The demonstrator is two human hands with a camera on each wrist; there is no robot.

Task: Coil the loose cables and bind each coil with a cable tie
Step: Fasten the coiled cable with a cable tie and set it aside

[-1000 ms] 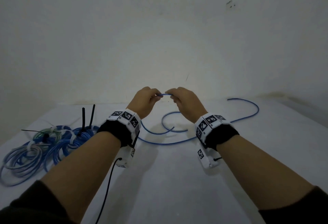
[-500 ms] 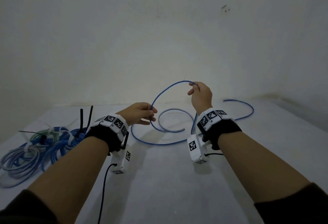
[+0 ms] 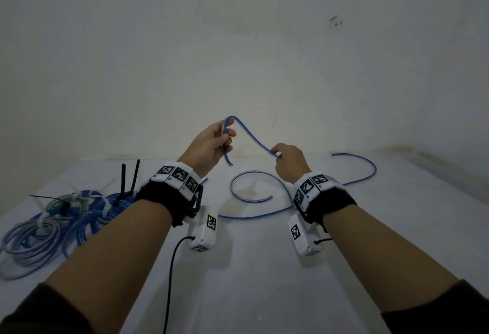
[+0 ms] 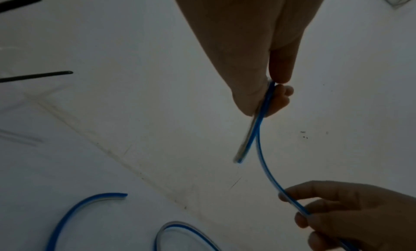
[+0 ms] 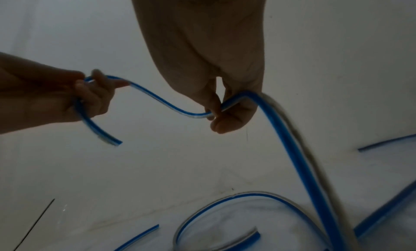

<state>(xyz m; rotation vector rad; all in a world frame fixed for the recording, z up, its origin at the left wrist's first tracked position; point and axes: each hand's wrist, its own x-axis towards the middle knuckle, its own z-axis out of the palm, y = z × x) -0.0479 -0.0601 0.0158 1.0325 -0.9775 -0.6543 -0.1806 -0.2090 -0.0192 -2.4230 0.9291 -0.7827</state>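
A loose blue cable [image 3: 254, 140] runs through the air between both hands above the white table [image 3: 264, 267]. My left hand [image 3: 211, 143] is raised and pinches the cable near its free end [image 3: 229, 163], which hangs down below the fingers [image 4: 279, 98]. My right hand [image 3: 289, 160], lower and to the right, grips the same cable [image 5: 171, 103] further along; from there it drops to the table [image 5: 299, 157]. More of the blue cable [image 3: 357, 175] curves across the table behind the right wrist. Another curled piece [image 3: 254, 175] lies between the wrists.
Several bound blue and pale coils [image 3: 53, 217] lie at the table's left, with two black cable ties [image 3: 129, 180] sticking up and white ties around them. A black lead [image 3: 172, 275] hangs from the left wrist camera. A bare wall [image 3: 238, 55] stands right behind the table.
My left hand has risen from table height with the cable's end. My right hand has dropped and slid along the cable, so the arch between the hands now peaks at the left.
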